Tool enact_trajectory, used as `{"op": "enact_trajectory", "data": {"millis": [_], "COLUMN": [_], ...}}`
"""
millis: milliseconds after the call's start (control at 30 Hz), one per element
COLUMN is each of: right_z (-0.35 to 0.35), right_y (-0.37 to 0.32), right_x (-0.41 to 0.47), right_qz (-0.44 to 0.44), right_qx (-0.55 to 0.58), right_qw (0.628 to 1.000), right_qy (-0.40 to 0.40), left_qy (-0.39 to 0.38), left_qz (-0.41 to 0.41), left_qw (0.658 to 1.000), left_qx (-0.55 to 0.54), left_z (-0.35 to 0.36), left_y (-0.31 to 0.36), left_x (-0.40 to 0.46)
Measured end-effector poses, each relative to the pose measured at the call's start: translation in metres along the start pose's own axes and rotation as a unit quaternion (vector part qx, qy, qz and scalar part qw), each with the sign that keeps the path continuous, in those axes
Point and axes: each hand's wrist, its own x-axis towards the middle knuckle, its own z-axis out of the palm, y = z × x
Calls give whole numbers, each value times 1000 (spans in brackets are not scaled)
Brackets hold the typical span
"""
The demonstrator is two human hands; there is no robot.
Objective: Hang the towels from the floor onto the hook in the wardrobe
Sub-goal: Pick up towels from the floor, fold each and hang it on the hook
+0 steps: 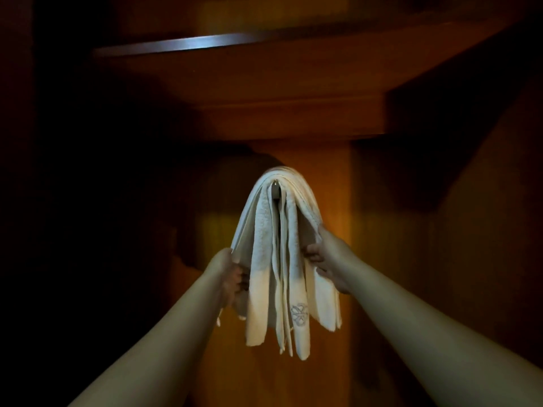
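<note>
While arms reach up | both hands, left (232, 274) and right (329, 259), grip towels (264, 259) | draped on hook (275, 183)

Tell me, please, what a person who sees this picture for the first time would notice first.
The eye goes first to the white towels, draped in folds over the metal hook on the wardrobe's back panel, bright against the dark wood. Next come the two bare arms reaching up from below: the left hand grips the towels' left edge, and the right hand holds their right side. Above, a wooden shelf catches some light.
</note>
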Motion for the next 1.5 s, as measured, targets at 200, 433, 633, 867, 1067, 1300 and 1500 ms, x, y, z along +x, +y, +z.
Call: {"op": "enact_trajectory", "data": {"millis": [200,433,633,867,1067,1300,1500], "right_z": [0,5,11,14,-7,-69,-134], "right_y": [33,57,73,119,184,268,361], "right_x": [-31,-93,-172,-310,-425,-552,-669], "right_qz": [39,26,2,78,146,243,339], "right_qx": [-45,-150,-342,-433,-484,-466,-397], "right_qw": [997,988,937,897,863,850,847], "right_qy": [-49,21,67,42,-6,8,98], "left_qy": [10,-19,-13,-128,-243,-373,-489], "left_qz": [-87,-96,38,112,124,132,174], "left_qw": [994,978,936,866,806,714,613], "left_qx": [71,182,349,470,525,577,595], "left_z": [-3,-13,-17,-33,-17,51,148], "left_y": [-50,-71,-84,-145,-209,-308,-398], "left_x": [-21,-80,-138,-217,-288,-341,-382]}}
